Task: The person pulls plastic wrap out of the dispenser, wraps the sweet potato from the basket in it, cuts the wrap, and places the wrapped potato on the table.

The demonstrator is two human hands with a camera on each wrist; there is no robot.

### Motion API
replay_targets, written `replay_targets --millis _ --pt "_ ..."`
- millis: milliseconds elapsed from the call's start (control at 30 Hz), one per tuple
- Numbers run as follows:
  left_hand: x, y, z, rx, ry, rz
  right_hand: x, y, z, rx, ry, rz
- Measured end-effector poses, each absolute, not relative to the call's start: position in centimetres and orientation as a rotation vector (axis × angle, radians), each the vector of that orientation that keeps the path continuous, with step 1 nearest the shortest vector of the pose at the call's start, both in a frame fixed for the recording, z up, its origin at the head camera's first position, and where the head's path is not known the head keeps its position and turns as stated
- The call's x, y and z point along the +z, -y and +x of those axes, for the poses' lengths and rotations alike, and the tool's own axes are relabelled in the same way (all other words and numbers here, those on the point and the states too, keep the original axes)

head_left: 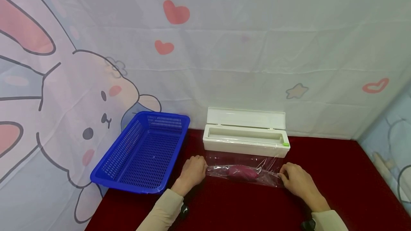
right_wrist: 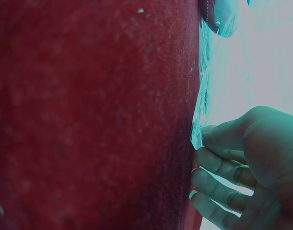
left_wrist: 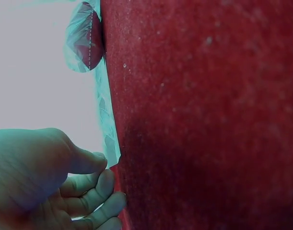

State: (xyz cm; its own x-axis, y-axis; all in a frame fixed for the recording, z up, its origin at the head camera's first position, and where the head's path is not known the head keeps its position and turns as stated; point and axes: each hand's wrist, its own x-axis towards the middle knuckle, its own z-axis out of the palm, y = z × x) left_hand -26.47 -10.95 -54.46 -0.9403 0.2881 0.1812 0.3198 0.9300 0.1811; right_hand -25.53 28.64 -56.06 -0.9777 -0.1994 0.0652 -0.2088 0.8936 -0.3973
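Note:
A sheet of clear plastic wrap lies across the red cloth, partly folded over a dark pink, rounded object whose kind I cannot tell. My left hand pinches the wrap's left end between thumb and index finger; the left wrist view shows this thumb at the film's corner. At the opposite end, my right hand pinches the film likewise, its thumb visible in the right wrist view. Behind the wrapped object stands a white wrap dispenser box with its lid raised. Film stretches from its front edge.
To the left sits a blue perforated plastic basket. A small green slider is at the dispenser's right end. The red tablecloth covers the table, and a printed cloth backdrop hangs right behind it.

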Motion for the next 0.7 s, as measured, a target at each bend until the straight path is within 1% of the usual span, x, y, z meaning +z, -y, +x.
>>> replay_targets --millis 700 --pt "-55.28 11.14 -26.36 -0.256 2.972 -0.454 -56.28 -28.53 -25.42 0.589 3.039 0.346"
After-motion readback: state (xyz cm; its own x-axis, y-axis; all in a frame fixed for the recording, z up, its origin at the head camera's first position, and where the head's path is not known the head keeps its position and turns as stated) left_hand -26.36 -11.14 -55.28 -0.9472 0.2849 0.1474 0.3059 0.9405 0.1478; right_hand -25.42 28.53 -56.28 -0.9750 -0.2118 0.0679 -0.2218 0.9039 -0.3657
